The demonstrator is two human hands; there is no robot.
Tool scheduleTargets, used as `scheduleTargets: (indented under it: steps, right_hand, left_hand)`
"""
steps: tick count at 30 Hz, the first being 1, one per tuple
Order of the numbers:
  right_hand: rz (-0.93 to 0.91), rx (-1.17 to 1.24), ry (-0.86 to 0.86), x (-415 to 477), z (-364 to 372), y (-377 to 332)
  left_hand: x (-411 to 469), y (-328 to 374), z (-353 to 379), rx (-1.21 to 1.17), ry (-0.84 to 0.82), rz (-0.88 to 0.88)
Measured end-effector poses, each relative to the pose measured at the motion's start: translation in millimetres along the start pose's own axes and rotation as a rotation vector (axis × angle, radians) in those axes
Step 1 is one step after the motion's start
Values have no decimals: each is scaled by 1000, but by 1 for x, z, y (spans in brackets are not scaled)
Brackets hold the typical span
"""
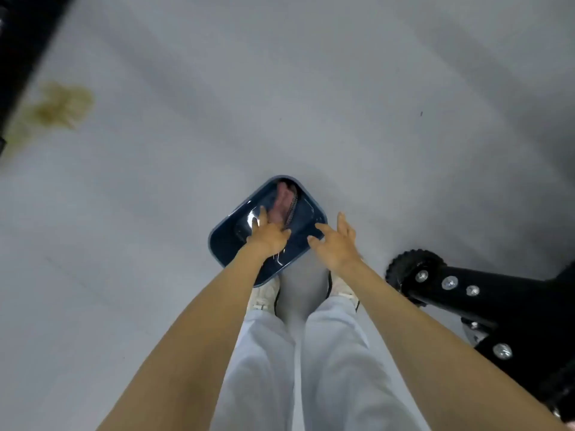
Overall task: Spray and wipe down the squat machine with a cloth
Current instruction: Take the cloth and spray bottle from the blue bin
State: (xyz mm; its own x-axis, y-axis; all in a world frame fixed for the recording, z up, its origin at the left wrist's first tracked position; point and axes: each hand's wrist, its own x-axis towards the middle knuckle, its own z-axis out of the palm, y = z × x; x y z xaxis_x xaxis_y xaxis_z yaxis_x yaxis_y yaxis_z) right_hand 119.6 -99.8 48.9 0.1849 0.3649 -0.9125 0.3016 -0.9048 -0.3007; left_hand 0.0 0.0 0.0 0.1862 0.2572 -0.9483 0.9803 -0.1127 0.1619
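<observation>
A dark blue basin [224,244] stands on the grey floor just in front of my feet, with water in it and a pinkish cloth [281,202] lying under the surface toward its far end. My left hand [269,236] reaches down over the basin, fingers spread and touching the water near the cloth, holding nothing. My right hand [337,241] hovers open over the basin's right rim, fingers apart. A black part of the squat machine [485,303], with bolts and a knurled round foot [413,264], lies at the lower right. No spray bottle is in view.
My white shoes [264,298] and light trousers [295,368] are below the basin. A yellowish stain [59,107] marks the floor at the upper left, beside a black edge [21,42] along the left border. Grey floor stretches ahead.
</observation>
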Motion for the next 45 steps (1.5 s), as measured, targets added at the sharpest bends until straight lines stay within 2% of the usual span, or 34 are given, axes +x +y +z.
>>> scheduleTargets:
  steps: [4,8,11,13,16,19,22,25,27,28,30,33,35,41,45]
  right_hand:
    - [6,14,9,8,6,6]
    - [-43,101,21,14,16,9]
    - [-47,211,41,13,16,10]
    - [-14,364,72,5,10,8]
    - [48,520,151,-13,5,6]
    - [122,676,242,-36,7,1]
    - [307,930,257,-75,1,-15]
    - [469,1148,116,-122,-3,-39]
    - [451,1324,-29,-148,-6,-58]
    - [418,1377,-53,-157,-4,-65]
    - [394,1455,-75,-179,-1,-76]
    - [422,1480,39,-203,7,-81]
    - [414,1513,144,-225,4,-83]
    - [418,1462,524,-294,-9,-40]
    - [505,1539,612,-327,0,32]
  left_hand:
    - [18,9,0,-85,-4,-78]
    - [28,15,5,1,-55,-144]
    - [30,14,7,-217,-14,-162]
    - [23,14,7,-294,24,-127]
    - [-3,9,3,-252,154,-77]
    - [-44,5,-4,-228,331,125]
    - [-100,2,-8,-154,358,254]
    - [-165,5,-20,-415,267,309]
    - [-202,11,-33,-667,137,308]
    - [-223,14,-41,-720,56,295]
    - [-257,17,-52,-751,-103,263]
    - [-288,13,-68,-796,-231,214]
    - [-305,15,-77,-756,-265,212]
    - [-341,50,-74,-276,-145,142]
    - [-342,107,-47,-58,-136,272]
